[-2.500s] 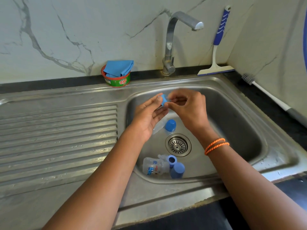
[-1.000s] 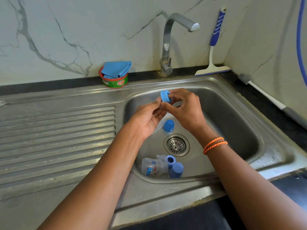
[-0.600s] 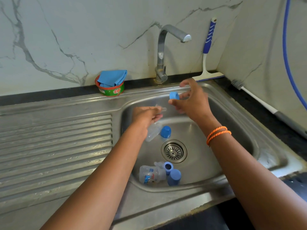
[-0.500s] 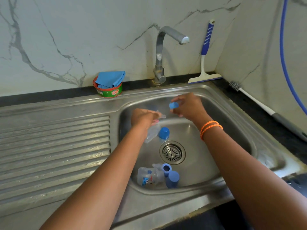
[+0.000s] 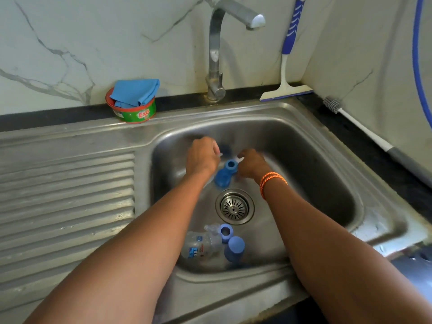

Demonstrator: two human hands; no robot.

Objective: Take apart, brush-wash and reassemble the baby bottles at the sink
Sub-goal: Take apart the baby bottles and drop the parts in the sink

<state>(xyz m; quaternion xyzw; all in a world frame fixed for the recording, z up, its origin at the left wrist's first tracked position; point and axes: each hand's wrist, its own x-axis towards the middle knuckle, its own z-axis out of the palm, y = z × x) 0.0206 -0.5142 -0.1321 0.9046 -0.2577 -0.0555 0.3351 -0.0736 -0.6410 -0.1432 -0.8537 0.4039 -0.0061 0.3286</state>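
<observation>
- Dismantling under way: left hand point(image 5: 202, 157) pinches a clear teat; right hand point(image 5: 251, 165) fingers curled beside blue collar point(image 5: 231, 165), grip unclear.
- Bottle point(image 5: 202, 244) and cap point(image 5: 235, 249) lie loose at sink's point(image 5: 350, 220) 6 o'clock.
- Brush point(image 5: 333, 104) untouched at 2 o'clock; washing, reassembly remain.

"Exo" in white-red lettering on green tub point(image 5: 133, 113) behind sink; bottle point(image 5: 201, 244) label print unreadable.

White marble walls point(image 5: 105, 38) with grey veins, meeting in a corner at right. Black counter point(image 5: 364, 136) along their base. Steel drainboard point(image 5: 65, 183) ribbed at left. Blue hose point(image 5: 417, 66) hanging down the right wall. Soft, even light.
</observation>
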